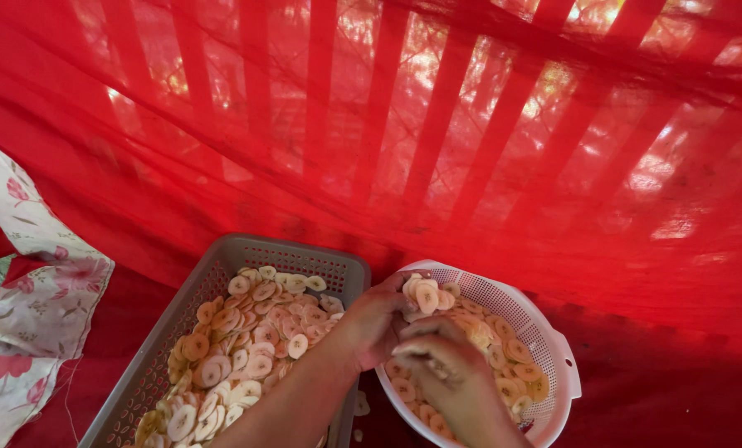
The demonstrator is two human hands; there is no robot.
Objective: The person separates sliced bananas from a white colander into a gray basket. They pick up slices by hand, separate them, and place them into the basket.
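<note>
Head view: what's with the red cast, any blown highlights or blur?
Head view: daylight through the red mesh cloth tints everything red; bright patches behind it at top right clip to white. Left hand and right hand over the white colander are slightly soft; slices in the grey basket read sharper.

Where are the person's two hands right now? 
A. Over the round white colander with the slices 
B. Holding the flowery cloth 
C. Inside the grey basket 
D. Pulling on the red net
A: the left hand and the right hand both sit over the white colander, the left gripping a bunch of pale round slices.
</note>
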